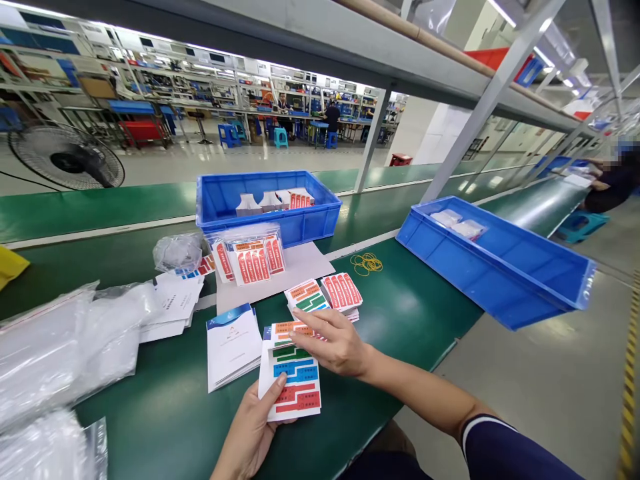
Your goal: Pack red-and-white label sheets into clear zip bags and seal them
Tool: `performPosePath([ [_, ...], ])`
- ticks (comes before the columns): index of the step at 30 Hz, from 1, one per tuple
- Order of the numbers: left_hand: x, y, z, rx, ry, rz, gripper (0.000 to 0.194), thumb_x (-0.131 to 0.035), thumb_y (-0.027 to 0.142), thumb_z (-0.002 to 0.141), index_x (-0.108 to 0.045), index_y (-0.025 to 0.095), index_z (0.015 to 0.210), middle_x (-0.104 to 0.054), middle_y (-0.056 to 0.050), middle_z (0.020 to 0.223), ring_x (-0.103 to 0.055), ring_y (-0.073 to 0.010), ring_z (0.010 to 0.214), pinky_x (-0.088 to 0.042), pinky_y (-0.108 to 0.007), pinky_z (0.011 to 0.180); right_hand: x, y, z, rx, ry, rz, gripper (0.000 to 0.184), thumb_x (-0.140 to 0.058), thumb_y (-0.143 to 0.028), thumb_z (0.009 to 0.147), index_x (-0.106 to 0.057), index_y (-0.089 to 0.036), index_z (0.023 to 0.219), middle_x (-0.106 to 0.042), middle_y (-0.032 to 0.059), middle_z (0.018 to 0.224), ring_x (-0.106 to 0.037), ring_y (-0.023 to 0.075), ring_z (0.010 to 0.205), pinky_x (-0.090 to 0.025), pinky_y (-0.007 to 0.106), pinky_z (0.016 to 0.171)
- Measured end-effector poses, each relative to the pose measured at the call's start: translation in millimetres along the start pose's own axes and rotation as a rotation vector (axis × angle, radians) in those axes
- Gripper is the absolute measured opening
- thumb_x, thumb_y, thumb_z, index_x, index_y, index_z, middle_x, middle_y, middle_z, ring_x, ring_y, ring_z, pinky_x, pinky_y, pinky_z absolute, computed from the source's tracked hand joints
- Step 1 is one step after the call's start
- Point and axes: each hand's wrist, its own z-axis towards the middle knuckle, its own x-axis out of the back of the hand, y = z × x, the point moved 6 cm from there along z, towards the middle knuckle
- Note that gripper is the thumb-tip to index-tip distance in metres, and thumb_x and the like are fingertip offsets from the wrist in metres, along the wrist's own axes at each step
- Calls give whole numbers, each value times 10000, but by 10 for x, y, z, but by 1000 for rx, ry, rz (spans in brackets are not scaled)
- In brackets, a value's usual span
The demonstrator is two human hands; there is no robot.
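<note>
- Label sheets (296, 390), printed with orange, green, blue and red strips, sit in front of you, held just above the near part of the bench (165, 427).
- Your left hand (257, 417) grasps them by the lower left corner, thumb flat on the face near a blue strip, other fingers underneath.
- Your right hand (336, 340) reaches over the top of the sheets, fingers extended and slightly spread by the orange strip; cannot tell whether it pinches the paper, thumb being hidden.
- Just beyond your right fingers: a stack of multicolour sheets (306, 293), and against its right side a stack of red labels (343, 291).
- Left of the held sheets, near them: white booklets (234, 343) with a blue top band, stacked slightly fanned on the bench.
- Farther back, clear bags of red labels (253, 260) stand on a pale flat sheet (307, 263).
- Yellow rubber bands (367, 264) lie loose to the right of that sheet.
- To your left, white printed papers (175, 301) lie beside large clear plastic bags (107, 340).
- Behind the bagged labels, a blue bin (310, 223) holds white and red-marked packs.
- At the right, a long blue bin (493, 280) sits angled, bagged packs (465, 228) at its far end.
- Well apart, far right, a co-worker (617, 183) sits beside the line.
</note>
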Motion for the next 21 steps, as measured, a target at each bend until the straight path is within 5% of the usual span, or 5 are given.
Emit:
performPosePath([
  [2,-15,21,-22,2,8,-12,538,-837,308,604,-637,79,1048,-715,-115,883,-668,-193,624,-538,-232,465,59,90,78,-39,10,134,202,-554,-174,883,-668,-183,1050,-639,97,1175,-585,188,980,-496,323,831],
  [5,23,104,-49,-29,47,-45,520,-843,294,599,-638,76,1025,-715,-116,880,-658,-179,610,-551,-236,481,121,470,259,-311,-35,451,178,-533,-228,915,-692,-159,959,-717,46,890,-637,136,801,-506,254,754],
  [9,248,290,-52,-116,164,-113,662,-857,230,564,-591,121,1160,-714,-99,917,-684,-222,693,-576,-255,531,63,1133,490,-574,-173,633,238,-551,-312,897,-698,-126,883,-708,34,863,-649,136,782,-499,216,709],
  [15,547,547,-72,-253,308,-182,634,-811,135,584,-581,179,1173,-711,-61,945,-685,-214,731,-592,-265,562,-445,1581,447,-384,-538,478,268,-576,-329,880,-662,-119,1021,-666,85,1024,-603,185,977,-447,321,916],
  [21,604,543,-89,-164,416,-206,506,-746,165,658,-592,189,1139,-709,-50,907,-684,-225,717,-597,-290,547,-267,1545,-21,-237,-686,177,702,-733,-500,703,-488,-125,1244,-368,174,1426,-285,281,1357,-250,422,1121],
])
